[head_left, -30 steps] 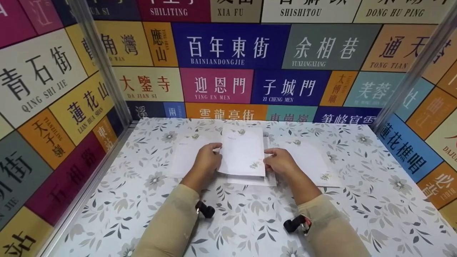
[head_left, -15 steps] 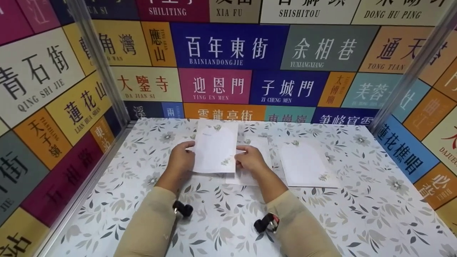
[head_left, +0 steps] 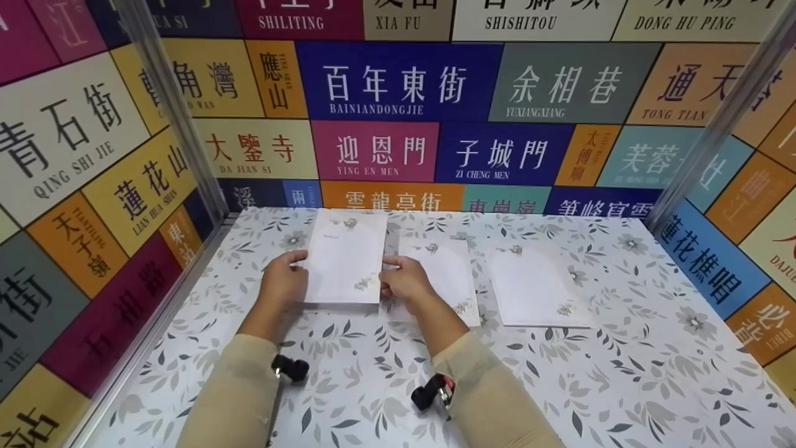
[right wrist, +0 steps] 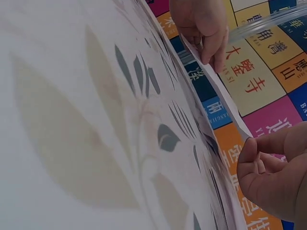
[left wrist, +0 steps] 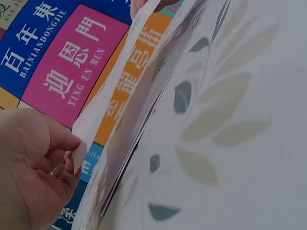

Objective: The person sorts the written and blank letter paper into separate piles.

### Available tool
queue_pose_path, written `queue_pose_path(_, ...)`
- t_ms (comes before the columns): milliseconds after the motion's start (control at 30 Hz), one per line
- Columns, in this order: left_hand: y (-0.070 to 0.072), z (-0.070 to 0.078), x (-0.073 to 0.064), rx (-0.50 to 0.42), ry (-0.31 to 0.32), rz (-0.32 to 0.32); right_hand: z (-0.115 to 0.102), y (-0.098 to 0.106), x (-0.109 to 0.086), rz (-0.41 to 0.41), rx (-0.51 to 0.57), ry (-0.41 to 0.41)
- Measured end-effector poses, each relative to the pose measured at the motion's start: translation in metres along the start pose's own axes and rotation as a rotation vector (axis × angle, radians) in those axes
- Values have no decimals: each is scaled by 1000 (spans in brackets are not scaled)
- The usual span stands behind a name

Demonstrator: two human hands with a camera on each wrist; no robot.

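Between both hands a white sheet of paper [head_left: 342, 267] is held raised above the tabletop; it bears a small floral print at the top and lower right, and a short line of text. My left hand [head_left: 285, 278] pinches its left edge between thumb and fingers, as the left wrist view shows with that hand [left wrist: 36, 167]. At the opposite edge my right hand [head_left: 404, 280] pinches the paper, thumb against fingers in the right wrist view [right wrist: 273, 167]. In both wrist views the sheet appears nearly edge-on, clear of the table.
Two similar printed papers lie on the table, a middle one [head_left: 451, 274] partly behind my right hand and one at right [head_left: 535, 286]. The leaf-patterned table [head_left: 348, 386] meets sign-covered walls [head_left: 398, 81] at the back and sides.
Both hands have carried the raised sheet leftward, from above the middle paper to the left part of the table. The middle paper is more exposed now; the right one has not moved.
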State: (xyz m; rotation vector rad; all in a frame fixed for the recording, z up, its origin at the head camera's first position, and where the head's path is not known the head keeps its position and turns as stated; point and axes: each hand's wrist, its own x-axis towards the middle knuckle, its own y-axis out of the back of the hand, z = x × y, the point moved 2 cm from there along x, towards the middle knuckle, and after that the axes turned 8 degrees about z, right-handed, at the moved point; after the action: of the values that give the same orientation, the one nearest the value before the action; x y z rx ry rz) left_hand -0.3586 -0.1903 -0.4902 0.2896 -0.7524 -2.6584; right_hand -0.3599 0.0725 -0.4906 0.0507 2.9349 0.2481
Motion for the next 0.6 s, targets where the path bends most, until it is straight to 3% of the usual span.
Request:
queue_pose_path(100, 3, -2, 2, 10, 11, -15, 1, -5, -1, -2, -16, 1)
queue_pose_path(333, 1, -6, 3, 29, -61, -25, 5, -7, 0, -30, -10, 15)
queue_pose_path(600, 1, -9, 1, 114, -61, -4, 6, -4, -2, -65, -86, 12)
